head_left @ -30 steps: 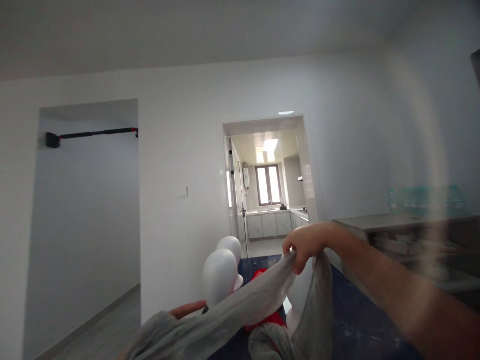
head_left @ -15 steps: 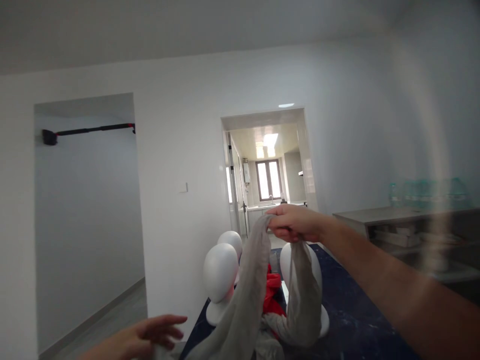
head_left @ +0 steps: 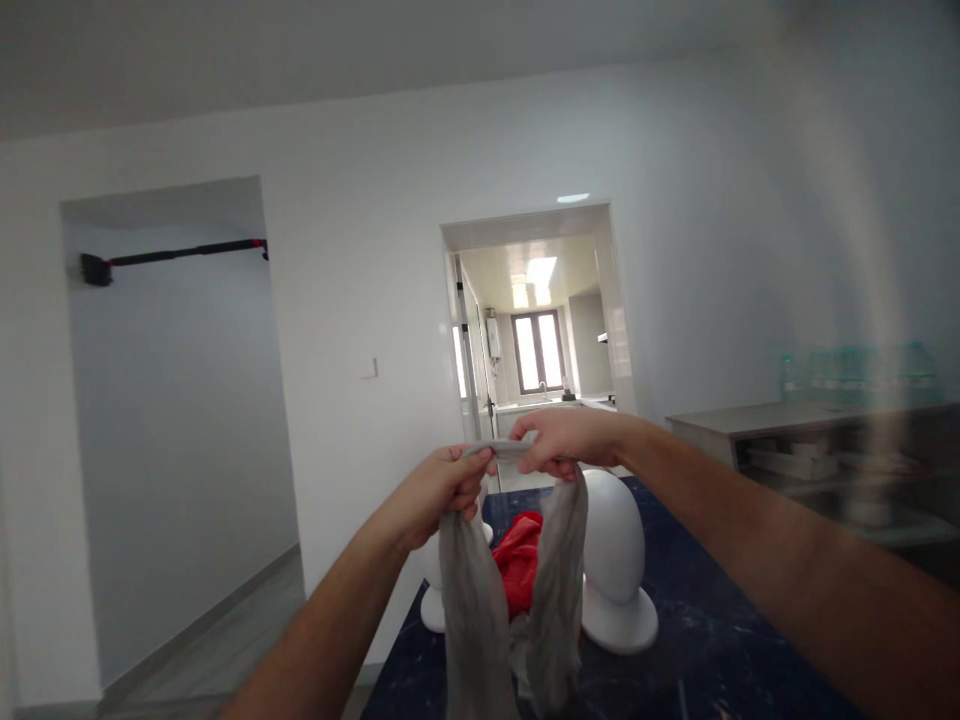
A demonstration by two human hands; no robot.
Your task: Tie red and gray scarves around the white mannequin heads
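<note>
This is a home, an apartment with plain white walls and a pale floor. An open doorway (head_left: 536, 330) leads into a small kitchen, where white cabinets (head_left: 525, 412), a window (head_left: 538, 351) and a wall-mounted water heater (head_left: 493, 340) show. A light switch (head_left: 367, 368) sits on the wall, and a sideboard (head_left: 795, 440) stands at the right.

The dark counter (head_left: 735, 640) lies bare to the right of the white mannequin head (head_left: 615, 545). A red cloth (head_left: 521, 560) and hanging grey scarf (head_left: 555, 590) crowd the space left of that head.
</note>
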